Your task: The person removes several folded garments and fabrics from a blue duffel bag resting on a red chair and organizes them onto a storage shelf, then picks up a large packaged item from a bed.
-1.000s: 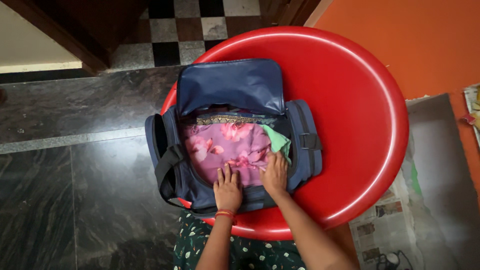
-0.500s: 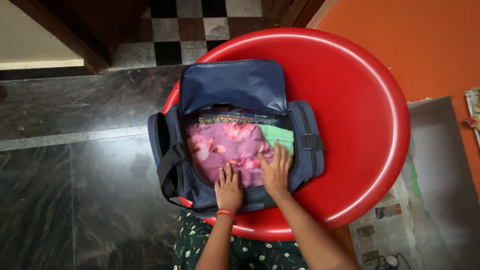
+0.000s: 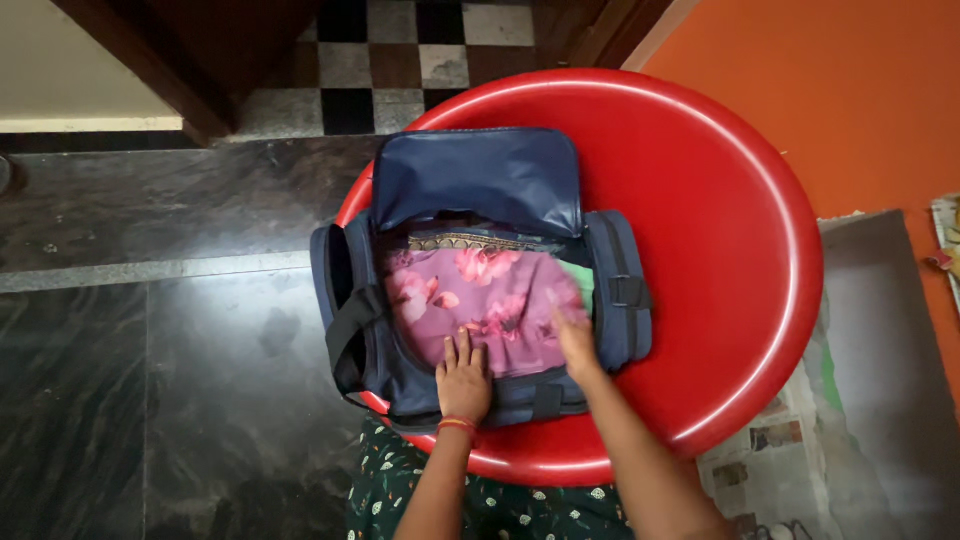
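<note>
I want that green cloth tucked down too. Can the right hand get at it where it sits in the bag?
Probably yes. The right hand lies on the purple floral cloth, beside the green cloth at the bag's right end. The flap is folded back and nothing covers the green cloth.

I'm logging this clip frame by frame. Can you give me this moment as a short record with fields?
Surface: round red plastic table
Bag: navy duffel bag, flap open
Contents: purple floral cloth on top; green cloth at right edge
Left hand: flat on the purple cloth's near edge
Right hand: pressing into the bag's right side, blurred
Floor: dark polished stone
</note>
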